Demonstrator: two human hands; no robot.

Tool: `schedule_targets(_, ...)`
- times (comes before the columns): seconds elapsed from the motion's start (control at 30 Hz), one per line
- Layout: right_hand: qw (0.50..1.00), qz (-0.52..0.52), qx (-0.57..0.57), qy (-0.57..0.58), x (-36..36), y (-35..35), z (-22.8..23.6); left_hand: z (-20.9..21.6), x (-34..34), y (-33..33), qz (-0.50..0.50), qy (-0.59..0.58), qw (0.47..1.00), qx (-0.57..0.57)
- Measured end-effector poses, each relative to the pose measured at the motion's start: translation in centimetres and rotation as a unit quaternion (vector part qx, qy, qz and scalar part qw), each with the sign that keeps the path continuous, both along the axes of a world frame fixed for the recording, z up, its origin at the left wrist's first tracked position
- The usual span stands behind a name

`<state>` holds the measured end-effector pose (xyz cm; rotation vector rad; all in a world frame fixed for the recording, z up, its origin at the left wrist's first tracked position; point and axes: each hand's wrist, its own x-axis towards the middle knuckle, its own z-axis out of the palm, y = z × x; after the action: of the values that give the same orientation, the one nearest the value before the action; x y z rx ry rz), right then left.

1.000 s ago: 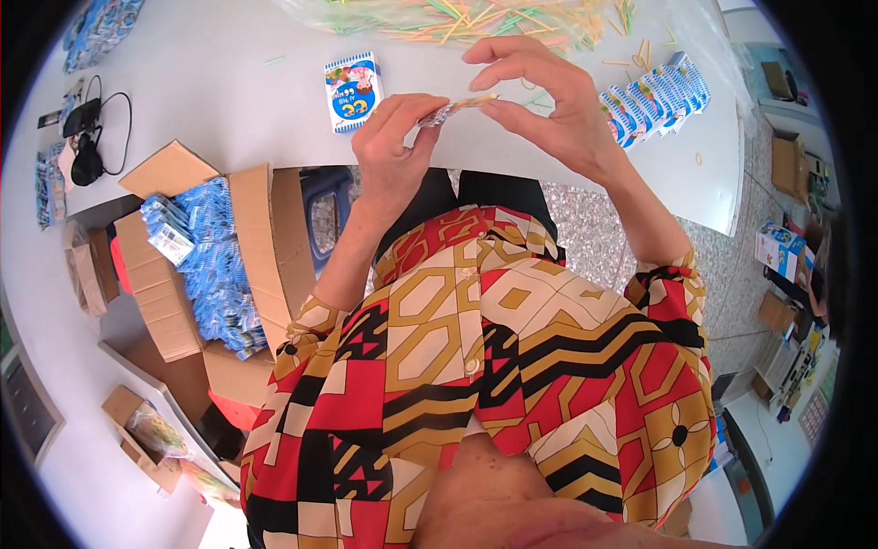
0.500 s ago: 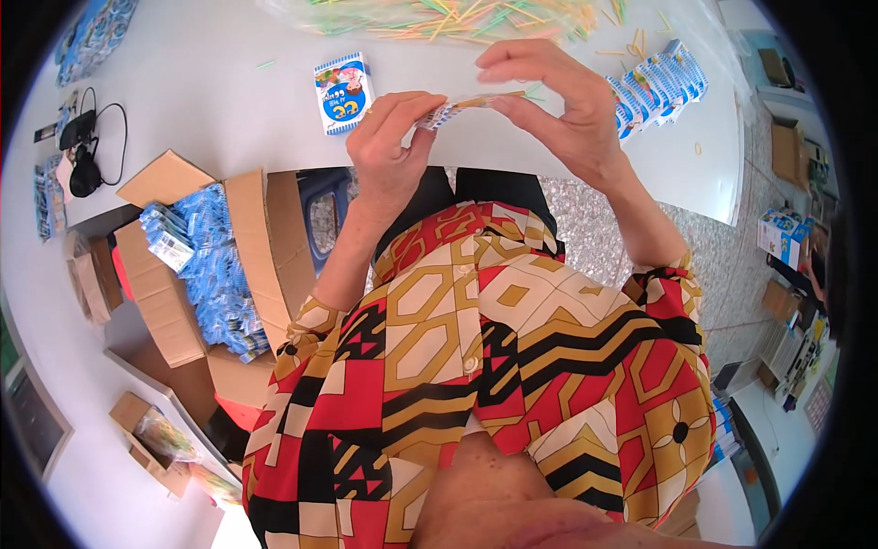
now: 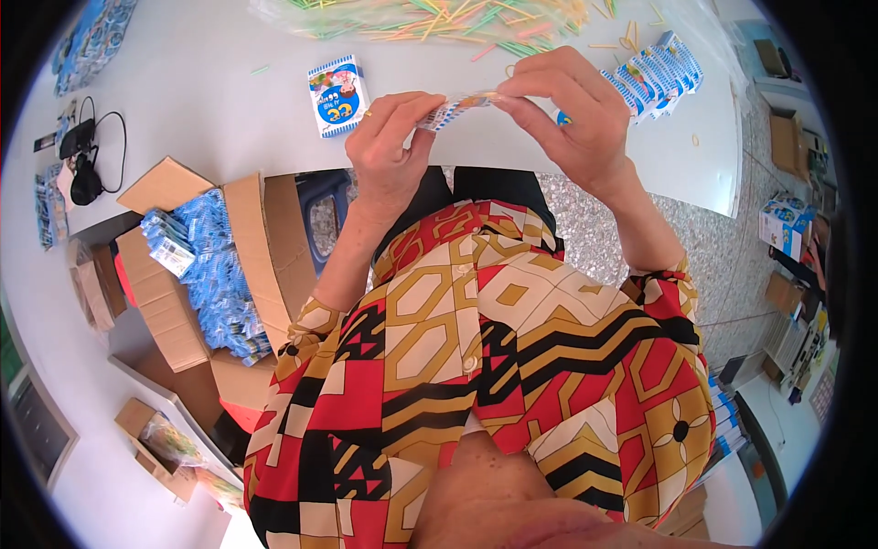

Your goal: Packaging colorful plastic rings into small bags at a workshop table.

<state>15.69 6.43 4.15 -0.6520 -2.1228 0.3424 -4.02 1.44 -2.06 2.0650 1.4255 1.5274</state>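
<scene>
A small clear plastic packet with blue-and-white stripes (image 3: 453,110) is held up level between my two hands above the table's near edge. My left hand (image 3: 389,142) pinches its left end between thumb and fingers. At the other end, my right hand (image 3: 581,114) has its thumb and fingertips closed on the packet's edge. Thin yellowish sticks seem to show through the plastic. Left of my hands lies a flat blue-and-white card box (image 3: 338,96). Beyond my right hand, several similar blue-and-white packs (image 3: 658,78) lie overlapped in a row.
Coloured thin straws (image 3: 448,18) lie heaped on clear plastic at the table's far side, with rubber bands (image 3: 631,37) nearby. An open carton (image 3: 251,247) full of blue packets stands at left. A black cabled device (image 3: 85,169) lies on the left surface.
My right thumb and fingers, apart before, have come together on the packet's right end. The green tip that stuck out there is now hidden. My left hand keeps its hold.
</scene>
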Motion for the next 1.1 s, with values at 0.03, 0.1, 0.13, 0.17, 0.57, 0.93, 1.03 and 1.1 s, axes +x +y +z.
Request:
schedule_targets(0.03, 1.000, 0.006, 0.019, -0.006, -0.2, 0.0, -0.1, -0.1, -0.1, 0.0, 0.000, 0.002, 1.000, 0.002)
schedule_targets(0.1, 0.999, 0.012, 0.027, -0.016, -0.3, 0.3, -0.8, 0.0, 0.0, 0.1, -0.001, 0.004, 1.000, 0.003)
schedule_targets(0.13, 0.999, 0.019, 0.035, -0.026, -0.4, 0.4, -1.2, 0.0, 0.0, 0.1, 0.000, 0.004, 1.000, -0.003)
schedule_targets(0.17, 0.999, 0.012, 0.039, -0.029, -0.2, 0.3, -1.2, 0.2, 0.4, 0.1, -0.004, 0.002, 1.000, -0.003)
schedule_targets(0.57, 0.902, -0.021, -0.416, 0.118, 4.0, -4.1, -5.4, -2.1, 3.1, 0.7, -0.154, -0.167, 0.932, -0.283)
schedule_targets(0.93, 0.857, -0.280, -0.381, 0.207, 7.5, -4.9, -10.8, -5.3, 9.4, 4.4, -0.198, -0.025, 0.946, -0.254)
schedule_targets(1.03, 0.849, -0.319, -0.362, 0.215, 8.4, -4.5, -12.5, -5.4, 10.3, 4.9, -0.153, 0.078, 0.956, -0.237)
schedule_targets(1.1, 0.842, -0.329, -0.366, 0.221, 8.9, -4.2, -13.6, -5.4, 11.0, 5.1, -0.154, 0.090, 0.949, -0.259)
